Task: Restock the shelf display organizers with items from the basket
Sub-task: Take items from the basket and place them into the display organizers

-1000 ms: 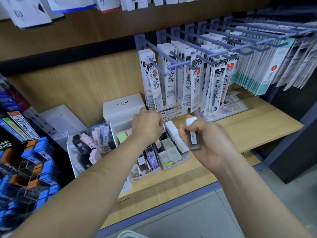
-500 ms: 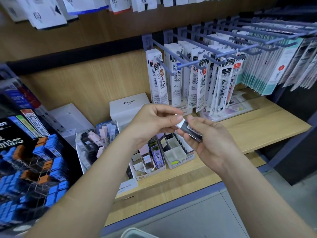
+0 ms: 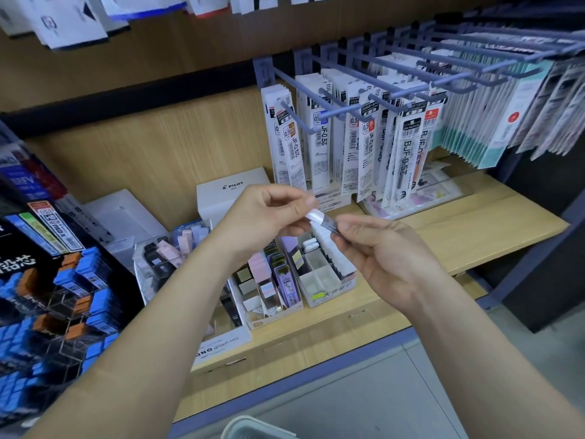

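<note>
Both hands hold a small dark lead case with a white cap [image 3: 320, 218] above the shelf organizers. My left hand [image 3: 269, 213] pinches the white cap end. My right hand [image 3: 376, 251] grips the dark body from the right. Right below them stands a white compartment organizer [image 3: 329, 277] with a row of white-capped cases along its right side. To its left is a cardboard organizer [image 3: 272, 289] with pink and purple lead packs. The basket's pale rim [image 3: 253, 430] shows at the bottom edge.
A clear acrylic box [image 3: 164, 258] of pastel erasers stands left, beside a dark rack of blue and orange cases [image 3: 57, 312]. A white Pilot box [image 3: 228, 191] sits behind. Refill packs [image 3: 348, 137] hang on blue hooks [image 3: 380, 80] above the wooden shelf [image 3: 474, 229].
My left hand came off the organizer and up to the case held in my right hand, and now pinches its white cap. The case tilted from upright to slanted.
</note>
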